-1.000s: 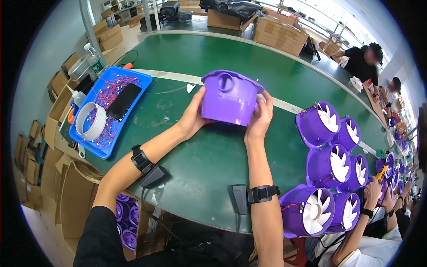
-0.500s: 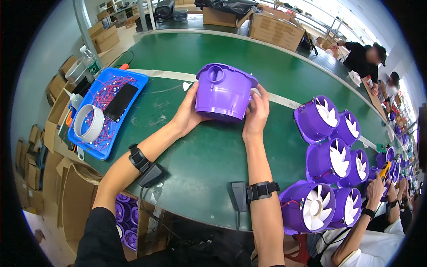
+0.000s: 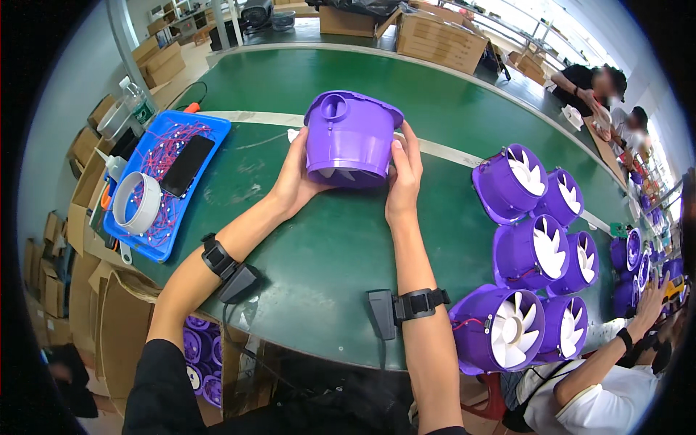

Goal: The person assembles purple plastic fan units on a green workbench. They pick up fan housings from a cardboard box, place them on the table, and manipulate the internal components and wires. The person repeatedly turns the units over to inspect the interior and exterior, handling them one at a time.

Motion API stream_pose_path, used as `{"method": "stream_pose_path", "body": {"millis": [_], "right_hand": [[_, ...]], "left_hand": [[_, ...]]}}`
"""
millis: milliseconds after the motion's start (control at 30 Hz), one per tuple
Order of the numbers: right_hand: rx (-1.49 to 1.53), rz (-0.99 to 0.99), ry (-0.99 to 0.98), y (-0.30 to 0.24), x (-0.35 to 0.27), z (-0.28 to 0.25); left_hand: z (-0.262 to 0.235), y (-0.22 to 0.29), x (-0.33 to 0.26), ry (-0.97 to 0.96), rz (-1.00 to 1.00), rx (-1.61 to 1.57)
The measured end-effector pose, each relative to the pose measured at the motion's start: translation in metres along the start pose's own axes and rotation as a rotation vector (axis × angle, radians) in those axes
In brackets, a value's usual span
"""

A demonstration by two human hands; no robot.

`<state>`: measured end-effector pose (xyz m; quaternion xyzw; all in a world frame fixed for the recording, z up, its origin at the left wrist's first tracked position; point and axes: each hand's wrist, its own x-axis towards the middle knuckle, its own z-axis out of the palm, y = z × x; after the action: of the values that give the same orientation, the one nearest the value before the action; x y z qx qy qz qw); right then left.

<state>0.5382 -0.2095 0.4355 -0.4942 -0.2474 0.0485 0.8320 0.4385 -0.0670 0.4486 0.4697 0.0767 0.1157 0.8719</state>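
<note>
Between my two hands is a purple fan housing, held over the middle of the green table. It is a round plastic tub with a flanged rim and a short round socket on its side. White blade edges show at its lower opening. My left hand grips its left side, the palm near the lower edge. On the opposite side my right hand is closed against the wall, its fingers partly hidden behind the housing. To the right stand several purple fan units with white blades, some with red wires.
At left lies a blue tray with red wires, a black phone and a white ring. Below the table edge, a cardboard box holds purple parts. A co-worker's hand is at far right, near a yellow tool.
The housing has tipped slightly in my hands, so white blades now show underneath. My right fingers lie closer against its wall. The co-worker's hand and yellow tool have shifted right.
</note>
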Motion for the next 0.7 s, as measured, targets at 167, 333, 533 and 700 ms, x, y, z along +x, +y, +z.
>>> {"method": "stream_pose_path", "body": {"millis": [167, 333, 533, 700], "right_hand": [[0.015, 0.002, -0.01, -0.001, -0.002, 0.003], [0.017, 0.038, 0.074, -0.001, -0.002, 0.001], [0.096, 0.068, 0.162, 0.009, 0.004, -0.002], [0.116, 0.069, 0.198, 0.018, 0.007, -0.005]], "left_hand": [[-0.001, 0.003, -0.003, -0.011, 0.006, 0.01], [-0.002, 0.0, -0.006, -0.057, 0.034, 0.091], [-0.009, -0.008, -0.008, -0.169, 0.24, 0.444], [-0.006, -0.01, -0.004, -0.253, 0.534, 0.575]]}}
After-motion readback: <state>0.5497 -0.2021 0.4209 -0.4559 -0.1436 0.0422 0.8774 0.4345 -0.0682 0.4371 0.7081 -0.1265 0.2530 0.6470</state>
